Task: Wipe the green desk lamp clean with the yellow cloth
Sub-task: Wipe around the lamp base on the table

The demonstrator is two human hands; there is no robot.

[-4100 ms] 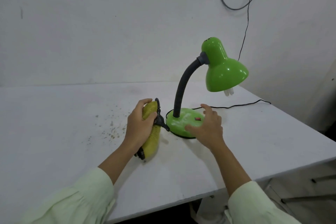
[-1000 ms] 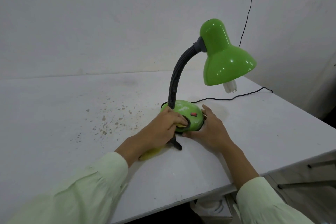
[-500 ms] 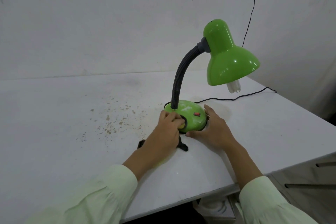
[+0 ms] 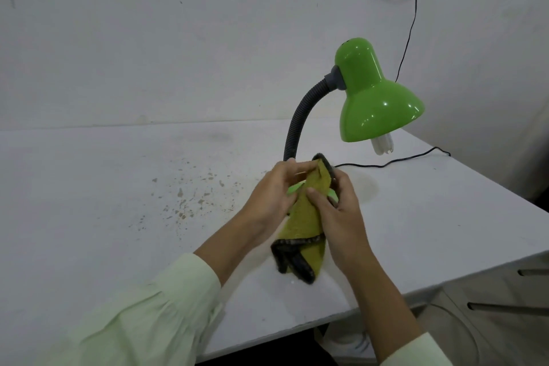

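Fingers [image 4: 292, 170] of left hand [image 4: 267, 202] and right hand [image 4: 341, 214] pinching yellow cloth [image 4: 306, 218] between them; green desk lamp [image 4: 375, 104] shade up at two o'clock.

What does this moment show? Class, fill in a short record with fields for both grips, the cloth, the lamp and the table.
left grip: holds the upper part of the yellow cloth
right grip: pinches the cloth, thumb on its front
yellow cloth: held up between both grips, dark-edged end hanging toward the table
green desk lamp: upright, base mostly hidden behind cloth and grips
table: brown specks left of the lamp; black cord trailing right
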